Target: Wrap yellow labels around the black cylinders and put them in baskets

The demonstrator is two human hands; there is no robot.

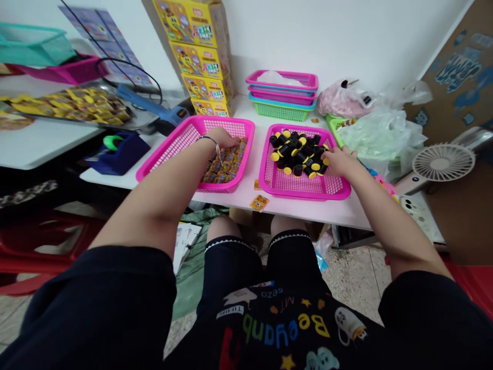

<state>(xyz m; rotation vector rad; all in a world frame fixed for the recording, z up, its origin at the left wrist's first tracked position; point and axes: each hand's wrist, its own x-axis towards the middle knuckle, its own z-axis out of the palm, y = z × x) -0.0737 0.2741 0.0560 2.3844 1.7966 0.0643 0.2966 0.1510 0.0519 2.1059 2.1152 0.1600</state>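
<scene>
On the left, my left hand reaches into a pink mesh basket with its fingers bent together at the far end of the contents. Small printed orange-brown pieces lie there in close rows; what the fingertips grip, if anything, is hidden. A second pink basket stands to the right, holding a loose pile of short black cylinders with yellow ends. At the right side of that pile, my right hand has its fingers curled on one of the cylinders. Two small orange printed squares lie between the baskets.
Yellow printed boxes are stacked against the wall, beside stacked colored baskets. Plastic bags and a small fan stand right. A blue tape dispenser, a blue handheld tool and a tray of yellow pieces are left.
</scene>
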